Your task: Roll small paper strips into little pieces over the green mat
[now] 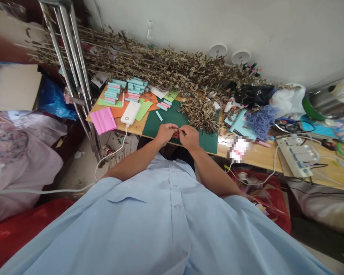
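My left hand (166, 133) and my right hand (189, 136) meet at the fingertips over the front edge of a dark green mat (209, 143). Fingers on both are pinched together; whatever lies between them is too small to make out. Just beyond, on the mat, lies one light blue paper roll (159, 116). A few pink and blue rolls (164, 105) rest together farther back. Right of these, a heap of dried leaves (200, 112) covers part of the mat. Stacks of blue and pink rolls (112, 93) stand on coloured paper to the left.
A white power bank (131, 113) with a cable and a folded pink paper (103, 120) lie at left. Metal crutches (74, 57) lean beside the table. Dried stalks (126, 53) line the wall. Blue yarn (262, 121) and a power strip (299, 156) are at right.
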A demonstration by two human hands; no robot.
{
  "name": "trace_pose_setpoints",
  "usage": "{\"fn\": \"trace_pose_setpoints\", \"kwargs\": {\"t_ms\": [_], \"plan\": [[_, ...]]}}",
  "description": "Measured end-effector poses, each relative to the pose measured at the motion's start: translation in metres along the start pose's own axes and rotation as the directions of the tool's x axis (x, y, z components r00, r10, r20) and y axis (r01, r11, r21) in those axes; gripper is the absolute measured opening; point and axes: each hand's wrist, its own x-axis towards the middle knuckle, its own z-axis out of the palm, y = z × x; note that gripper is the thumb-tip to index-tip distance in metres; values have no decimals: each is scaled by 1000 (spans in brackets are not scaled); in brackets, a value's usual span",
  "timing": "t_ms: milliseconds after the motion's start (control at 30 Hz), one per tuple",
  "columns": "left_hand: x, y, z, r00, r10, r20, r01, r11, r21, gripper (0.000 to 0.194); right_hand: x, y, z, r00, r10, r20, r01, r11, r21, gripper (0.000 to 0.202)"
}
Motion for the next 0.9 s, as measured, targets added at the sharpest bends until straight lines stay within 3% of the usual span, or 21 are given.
{"fn": "trace_pose_setpoints", "kwargs": {"t_ms": [167,367,433,567,667,767,900], "plan": [[2,-4,-6,993,-60,102,69,994,-88,7,-3,-3,5,964,262,-51,-252,956,147,16],[0,-2,-1,999,-39,38,40,999,-15,5,3,-1,6,923,384,31,-376,879,294,11],[-2,-1,2,1000,-17,20,17,1000,-6,5,6,1,8,873,480,83,-466,772,432,7],[-3,0,2,999,-36,2,36,999,-41,3,8,1,14,720,639,270,-613,404,679,12],[-2,1,-1,998,-63,0,63,995,-81,5,7,-1,15,712,636,298,-590,311,745,17],[-1,3,-2,997,-77,-6,76,991,-106,4,5,-3,15,764,611,209,-525,398,753,20],[-2,5,-1,994,-107,0,106,988,-115,1,3,-5,12,886,461,36,-416,761,497,17]]}}
